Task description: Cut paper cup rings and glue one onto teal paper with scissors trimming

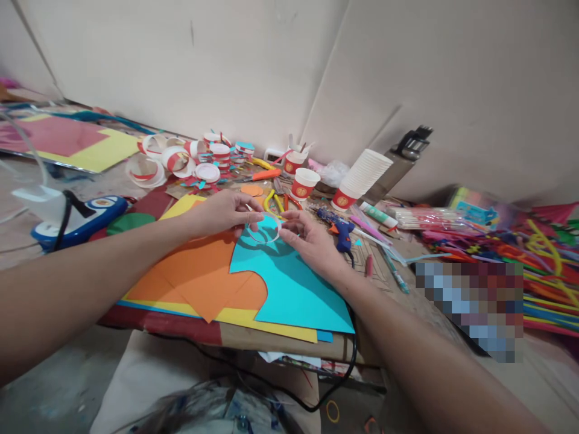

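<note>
Over the turquoise paper sheet (303,289), a thin white ring (266,243) is held between my two hands. My left hand (226,212) pinches its left side with thumb and fingers. On the right side, the fingertips of my right hand (304,236) close on the ring's edge. A curved notch is cut into the turquoise sheet. Orange paper (190,265) and yellow paper (289,325) lie partly beneath it. Just beyond my hands are yellow-handled pliers (272,204) and a white-and-red paper cup (304,184).
A blue glue gun (344,235) lies right of my right hand, its cord running off the front edge. Behind stand a tilted stack of paper cups (362,178) and a bottle (393,166). Cut cup pieces (176,160) crowd the back left; colourful pipe cleaners (511,247) cover the right.
</note>
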### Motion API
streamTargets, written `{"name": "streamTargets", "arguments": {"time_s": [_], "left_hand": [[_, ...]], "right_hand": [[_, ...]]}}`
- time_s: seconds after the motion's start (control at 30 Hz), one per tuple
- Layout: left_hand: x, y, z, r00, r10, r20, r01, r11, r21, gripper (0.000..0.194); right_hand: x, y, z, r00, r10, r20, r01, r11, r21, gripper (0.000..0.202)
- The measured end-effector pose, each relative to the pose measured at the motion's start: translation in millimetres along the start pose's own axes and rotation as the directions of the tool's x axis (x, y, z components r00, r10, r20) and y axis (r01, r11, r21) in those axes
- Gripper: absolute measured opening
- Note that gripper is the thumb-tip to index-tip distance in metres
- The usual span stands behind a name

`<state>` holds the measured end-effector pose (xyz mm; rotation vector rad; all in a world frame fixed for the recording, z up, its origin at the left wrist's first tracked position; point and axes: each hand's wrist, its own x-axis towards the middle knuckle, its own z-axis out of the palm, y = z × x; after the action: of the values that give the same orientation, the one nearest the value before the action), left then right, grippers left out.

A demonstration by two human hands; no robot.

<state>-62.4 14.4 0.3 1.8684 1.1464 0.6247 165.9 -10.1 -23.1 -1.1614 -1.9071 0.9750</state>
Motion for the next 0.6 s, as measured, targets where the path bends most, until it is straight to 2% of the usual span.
{"name": "streamTargets", "arguments": {"time_s": [0.07,0.13,0.27,0.37,0.47,0.53,0.6], "left_hand": [[-0.7,1.2,-0.6,0.999,-0.021,0.034,0.021,1.000,0.003,0.039],[-1.0,1.7,-0.9,0.994,-0.042,0.098,0.041,0.999,0.017,0.040],[-0.4,1.0,-2.5,0.987,-0.059,0.149,0.043,0.993,0.109,0.040],[0.1,0.5,-6.5,0.994,-0.046,0.095,0.024,0.974,0.223,0.045],[0.5,-0.1,-10.8,0.998,-0.036,0.048,0.021,0.958,0.287,0.045],[0.7,-0.7,-13.7,0.996,-0.040,0.085,0.013,0.953,0.303,0.043],[0.7,-1.2,-17.3,0.983,-0.061,0.172,0.008,0.956,0.293,0.041]], "right_hand": [[-1.7,-1.4,1.1,0.999,-0.034,0.036,0.036,0.998,-0.051,0.053],[-3.5,-3.9,1.8,0.995,-0.060,0.084,0.071,0.988,-0.140,0.060],[-5.4,-8.0,2.8,0.985,-0.116,0.129,0.146,0.955,-0.258,0.048],[-5.6,-8.3,3.1,0.983,-0.110,0.147,0.147,0.952,-0.269,0.042],[-5.8,-6.5,3.2,0.986,-0.095,0.138,0.129,0.956,-0.264,0.047],[-5.9,-4.8,3.3,0.986,-0.105,0.127,0.136,0.953,-0.272,0.052],[-6.0,-3.7,3.8,0.985,-0.120,0.127,0.153,0.942,-0.297,0.054]]}}
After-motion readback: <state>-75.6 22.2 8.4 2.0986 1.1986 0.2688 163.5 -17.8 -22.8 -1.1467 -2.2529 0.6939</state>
